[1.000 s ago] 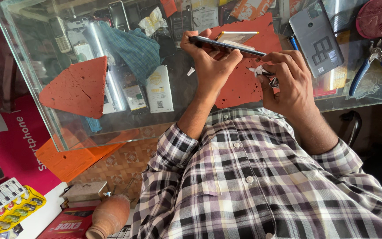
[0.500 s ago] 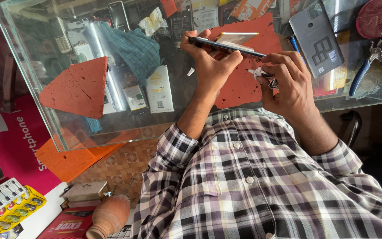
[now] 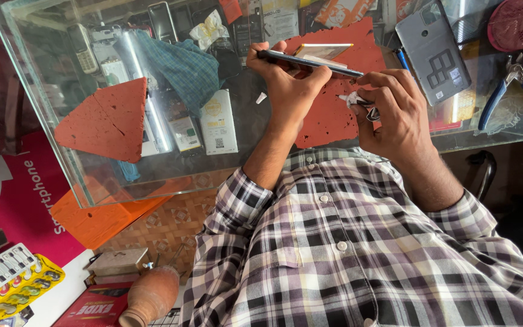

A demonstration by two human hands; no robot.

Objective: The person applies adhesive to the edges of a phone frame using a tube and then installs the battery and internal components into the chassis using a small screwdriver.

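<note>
Head view: nearest to me is my checked shirt (image 3: 346,254), both sleeves reaching up toward the glass worktop (image 3: 255,130). Off its near-left corner, lower down, stand a clay pot (image 3: 151,295) and a yellow tray of small parts (image 3: 8,284).

My left hand (image 3: 287,85) is closed around a dark phone (image 3: 310,63), which I hold edge-on above the middle of the worktop, thumb on its near side and fingers wrapped over the far side. My right hand (image 3: 394,115) is just beside it, fingers pinched on a small white-tipped tool (image 3: 353,99) whose tip sits close under the phone's right end. I cannot tell whether the tip touches the phone.

Beneath both hands lies a red mat (image 3: 328,124), which runs from the near edge toward the far edge. To the left a red triangular piece (image 3: 107,121) rests near the near-left corner, with small white boxes (image 3: 219,121) between it and my left forearm. Further back is a blue checked cloth (image 3: 183,66). Toward the far-right corner lie a grey phone back cover (image 3: 434,51) and, near the right edge, blue-handled pliers (image 3: 506,91).
</note>
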